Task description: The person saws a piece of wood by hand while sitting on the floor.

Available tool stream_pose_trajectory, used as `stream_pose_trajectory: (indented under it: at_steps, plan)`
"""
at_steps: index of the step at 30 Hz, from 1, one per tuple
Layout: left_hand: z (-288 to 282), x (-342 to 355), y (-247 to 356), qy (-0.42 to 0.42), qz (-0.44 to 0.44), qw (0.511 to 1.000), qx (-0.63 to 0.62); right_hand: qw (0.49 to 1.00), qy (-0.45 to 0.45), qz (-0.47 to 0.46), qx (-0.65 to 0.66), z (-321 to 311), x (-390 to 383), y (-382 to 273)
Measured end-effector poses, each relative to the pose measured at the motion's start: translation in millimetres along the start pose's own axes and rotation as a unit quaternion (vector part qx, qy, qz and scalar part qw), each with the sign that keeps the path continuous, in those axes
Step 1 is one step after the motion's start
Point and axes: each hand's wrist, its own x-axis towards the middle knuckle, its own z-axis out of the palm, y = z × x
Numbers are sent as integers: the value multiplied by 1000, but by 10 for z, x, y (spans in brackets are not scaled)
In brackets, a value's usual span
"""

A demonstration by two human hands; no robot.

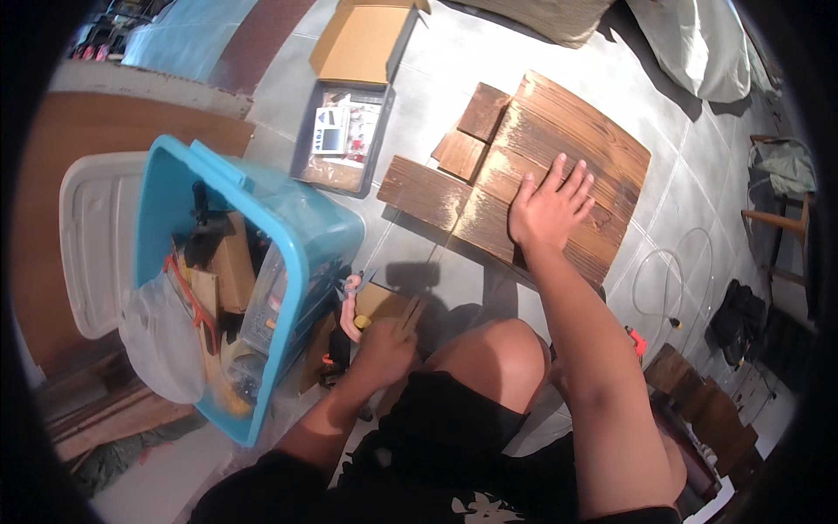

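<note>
My right hand [555, 206] lies flat with spread fingers on a brown wooden panel [602, 131]. The panel is made of joined planks, with pale worn patches along its left side. Shorter wood pieces [425, 188] stick out from that side. My left hand [386, 351] is closed low down by my knee, near the blue bin. A thin brown stick-like shape [408, 313] shows at its fingers; what the hand grips is unclear. Beside it are a pink curved handle [349, 316] and a cardboard piece [382, 302].
A blue-rimmed plastic bin [297, 262] full of tools stands at the left, its white lid [96, 244] behind it. An open box [377, 131] holding packets sits on the tiles. A clear hose [642, 279] and a dark bag [738, 321] lie at the right.
</note>
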Motion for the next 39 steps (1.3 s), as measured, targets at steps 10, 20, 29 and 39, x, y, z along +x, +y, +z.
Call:
stream_pose_trajectory:
  at_steps: [10, 20, 29, 39]
  plan:
    - [167, 603, -215, -173, 124, 933, 290, 1000, -6, -2, 15, -50, -21, -31]
    - [90, 1003, 271, -103, -276, 954, -50, 1000, -1, 0, 15, -4, 1, -20]
    - [101, 735, 70, -95, -238, 966, -41, 1000, 0, 6, 11, -6, -1, -13]
    - [-112, -178, 382, -55, -209, 970, -114, 999, -14, -32, -17, -50, -120, 71]
